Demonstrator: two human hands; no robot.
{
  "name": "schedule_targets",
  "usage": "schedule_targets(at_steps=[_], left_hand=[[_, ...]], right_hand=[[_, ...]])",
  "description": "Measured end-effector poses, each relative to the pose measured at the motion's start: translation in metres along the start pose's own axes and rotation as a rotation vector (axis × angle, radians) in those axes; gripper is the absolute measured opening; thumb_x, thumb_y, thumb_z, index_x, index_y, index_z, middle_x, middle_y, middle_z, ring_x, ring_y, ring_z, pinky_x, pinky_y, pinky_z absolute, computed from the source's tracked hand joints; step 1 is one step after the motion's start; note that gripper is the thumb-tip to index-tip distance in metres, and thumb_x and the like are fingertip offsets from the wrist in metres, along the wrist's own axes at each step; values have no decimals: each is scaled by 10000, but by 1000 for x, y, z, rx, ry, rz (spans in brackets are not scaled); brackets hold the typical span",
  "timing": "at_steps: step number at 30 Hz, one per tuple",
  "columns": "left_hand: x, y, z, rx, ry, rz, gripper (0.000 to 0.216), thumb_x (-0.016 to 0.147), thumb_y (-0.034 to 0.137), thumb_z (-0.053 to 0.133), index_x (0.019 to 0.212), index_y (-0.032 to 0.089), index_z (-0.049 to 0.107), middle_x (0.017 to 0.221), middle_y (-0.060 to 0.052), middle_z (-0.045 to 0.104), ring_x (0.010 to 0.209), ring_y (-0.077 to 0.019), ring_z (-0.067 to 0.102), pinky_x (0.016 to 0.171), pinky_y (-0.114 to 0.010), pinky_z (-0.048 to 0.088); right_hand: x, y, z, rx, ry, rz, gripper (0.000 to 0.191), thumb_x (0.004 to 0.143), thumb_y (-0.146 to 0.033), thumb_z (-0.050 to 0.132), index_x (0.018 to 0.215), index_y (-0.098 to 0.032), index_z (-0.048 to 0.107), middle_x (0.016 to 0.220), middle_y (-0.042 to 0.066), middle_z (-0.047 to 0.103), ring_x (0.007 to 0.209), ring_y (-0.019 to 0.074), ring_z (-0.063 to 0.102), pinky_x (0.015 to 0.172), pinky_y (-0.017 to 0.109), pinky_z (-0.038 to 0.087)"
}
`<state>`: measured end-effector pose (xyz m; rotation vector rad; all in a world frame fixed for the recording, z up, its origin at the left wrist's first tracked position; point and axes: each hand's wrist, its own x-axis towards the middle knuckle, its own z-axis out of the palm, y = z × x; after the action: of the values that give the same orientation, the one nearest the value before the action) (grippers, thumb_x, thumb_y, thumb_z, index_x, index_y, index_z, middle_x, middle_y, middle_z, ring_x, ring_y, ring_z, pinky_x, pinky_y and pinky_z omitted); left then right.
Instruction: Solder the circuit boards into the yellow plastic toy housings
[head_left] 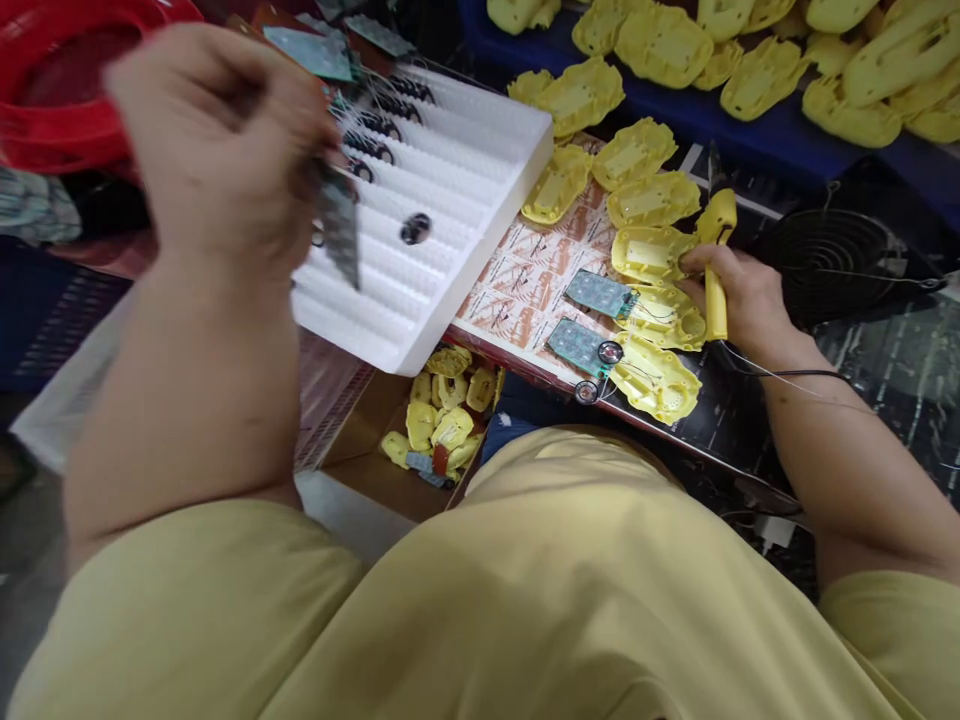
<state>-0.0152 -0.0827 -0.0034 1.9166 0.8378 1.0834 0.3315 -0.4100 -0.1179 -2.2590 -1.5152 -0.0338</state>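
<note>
From my end of the feed, far left there's a red basin (67, 135), then my left hand (225, 150), pretty blurry, fingers closed in a pinch on a thin board (343, 225). That board is up in front of the white foam tray (469, 250), which has a round black part (415, 229) lying on its ridges. Below the tray sits a carton (360, 430) of yellow pieces. Next, two green circuit boards (600, 292) lie on the table beside a line of yellow shells (656, 380). My right hand (739, 295) is wrapped around a yellow hand tool (718, 305), right by those shells. Black fan (821, 250) on the far right.
</note>
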Motion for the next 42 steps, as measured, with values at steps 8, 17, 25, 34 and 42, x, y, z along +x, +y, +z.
schedule_targets(at_steps=[8,17,25,34,42], left_hand=[[-23,58,133,146,-910,-33,128,954,267,859,933,146,825,850,11,776,897,-147,748,980,-457,609],[-46,32,253,277,-1064,422,166,917,205,716,1006,238,852,1015,-15,828,1150,-257,784,1087,-386,595],[-61,35,250,429,-1052,374,305,948,163,621,1164,156,837,1226,-107,841,1261,-284,768,1161,-397,564],[-72,32,254,459,-1021,411,303,977,157,592,1172,136,822,1226,-139,841,1269,-308,768,1174,-413,551],[-72,35,255,457,-1018,399,307,966,150,590,1154,152,832,1229,-130,841,1265,-310,773,1185,-442,556]], right_hand=[[-53,-20,-3,-25,109,-36,198,1012,-406,807,1167,-283,799,993,22,839,881,211,768,686,286,504],[-115,-57,-52,83,515,-162,65,1025,-308,856,1084,-296,831,901,-33,850,689,184,794,653,279,618],[-167,-66,-61,-118,709,-2,609,1141,-685,581,1596,-294,688,1085,82,858,824,287,820,691,390,663],[-158,-74,-37,31,626,-35,347,998,-310,875,1331,-288,781,1049,24,867,790,235,837,708,321,704],[-142,-73,-29,29,633,-156,191,957,-292,923,967,-269,734,855,-21,832,671,197,797,616,291,667]])
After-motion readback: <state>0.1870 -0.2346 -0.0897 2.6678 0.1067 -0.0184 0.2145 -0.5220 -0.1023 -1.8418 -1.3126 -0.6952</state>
